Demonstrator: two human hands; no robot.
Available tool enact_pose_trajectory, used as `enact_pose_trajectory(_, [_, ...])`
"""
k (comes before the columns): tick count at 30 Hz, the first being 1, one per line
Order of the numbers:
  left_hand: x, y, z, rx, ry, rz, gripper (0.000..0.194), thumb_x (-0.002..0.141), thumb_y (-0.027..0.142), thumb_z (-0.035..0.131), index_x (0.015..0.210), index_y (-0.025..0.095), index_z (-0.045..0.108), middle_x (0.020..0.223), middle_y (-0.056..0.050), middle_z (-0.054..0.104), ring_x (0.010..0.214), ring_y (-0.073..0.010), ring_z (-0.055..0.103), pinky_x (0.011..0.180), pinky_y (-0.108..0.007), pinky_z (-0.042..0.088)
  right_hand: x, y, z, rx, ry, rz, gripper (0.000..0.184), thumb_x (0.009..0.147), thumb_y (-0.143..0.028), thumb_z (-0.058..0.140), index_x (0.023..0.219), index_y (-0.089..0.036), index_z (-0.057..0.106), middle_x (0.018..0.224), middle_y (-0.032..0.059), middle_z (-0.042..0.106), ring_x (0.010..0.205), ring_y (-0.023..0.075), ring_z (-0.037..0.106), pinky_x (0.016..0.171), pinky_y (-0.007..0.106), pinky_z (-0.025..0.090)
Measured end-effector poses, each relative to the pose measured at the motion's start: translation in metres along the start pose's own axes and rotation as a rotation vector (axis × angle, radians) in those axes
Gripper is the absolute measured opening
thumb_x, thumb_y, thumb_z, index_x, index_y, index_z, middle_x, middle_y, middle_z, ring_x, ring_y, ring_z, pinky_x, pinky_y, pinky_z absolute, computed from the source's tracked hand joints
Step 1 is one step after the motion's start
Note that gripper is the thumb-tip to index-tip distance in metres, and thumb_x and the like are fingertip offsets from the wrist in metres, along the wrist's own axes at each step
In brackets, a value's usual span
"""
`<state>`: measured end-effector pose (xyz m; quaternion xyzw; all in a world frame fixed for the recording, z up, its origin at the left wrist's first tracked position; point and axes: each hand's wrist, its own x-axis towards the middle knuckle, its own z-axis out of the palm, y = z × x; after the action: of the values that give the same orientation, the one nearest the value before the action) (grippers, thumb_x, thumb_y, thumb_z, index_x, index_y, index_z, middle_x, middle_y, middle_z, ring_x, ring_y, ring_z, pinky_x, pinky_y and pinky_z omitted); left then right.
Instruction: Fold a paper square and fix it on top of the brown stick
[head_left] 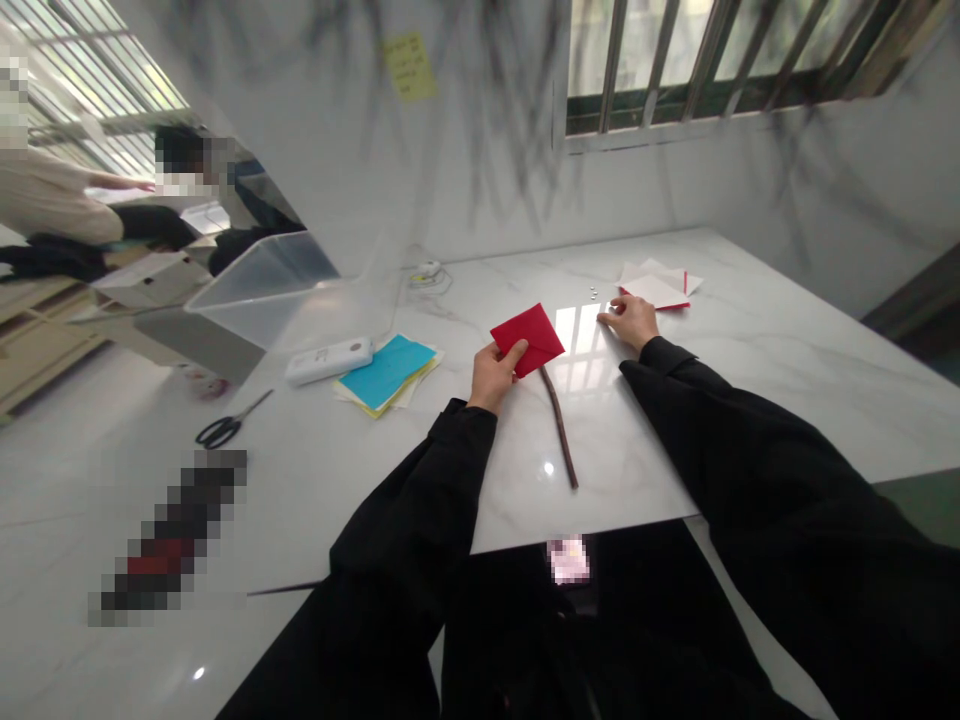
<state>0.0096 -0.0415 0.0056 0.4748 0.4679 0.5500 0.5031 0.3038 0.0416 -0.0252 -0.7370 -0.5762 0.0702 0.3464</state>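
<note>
My left hand grips a red paper envelope, with the thumb lying across its front and the flap's fold lines showing. The envelope is held above the white marble-patterned table. Below it, a thin brown stick lies on the tabletop, its upper end reaching the envelope's lower edge. My right hand is to the right, thumb and forefinger brought close together; whatever may be between them is too small to make out. Just beyond those fingertips are several tiny pale bits. White and red paper pieces lie behind that hand.
To the left lie blue and yellow papers, a white oblong device and black scissors. A clear plastic bin stands beyond. Thin cables lie by the wall. Other people sit at far left.
</note>
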Motion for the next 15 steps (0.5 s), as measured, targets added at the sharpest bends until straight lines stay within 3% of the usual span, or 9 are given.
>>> enact_pose_trajectory(10, [0.002, -0.007, -0.005, 0.043, -0.004, -0.006, 0.043, 0.069, 0.052, 0.087, 0.081, 0.013, 0.074, 0.061, -0.003, 0.067, 0.046, -0.011, 0.048, 0.046, -0.025, 0.04, 0.002, -0.012, 0.015, -0.04, 0.046, 0.051, 0.038, 0.082, -0.041, 0.072, 0.108, -0.015, 0.079, 0.105, 0.0141, 0.078, 0.101, 0.0293, 0.071, 0.096, 0.039, 0.052])
enact_pose_trajectory(15, [0.002, -0.009, -0.005, -0.022, -0.004, -0.023, 0.042, 0.068, 0.049, 0.088, 0.085, 0.013, 0.076, 0.072, -0.006, 0.074, 0.059, -0.0161, 0.062, 0.055, -0.027, 0.049, 0.011, -0.023, 0.015, -0.044, 0.032, 0.108, 0.042, 0.081, -0.049, 0.072, 0.105, -0.016, 0.081, 0.105, 0.0164, 0.079, 0.102, 0.0321, 0.072, 0.095, 0.043, 0.053])
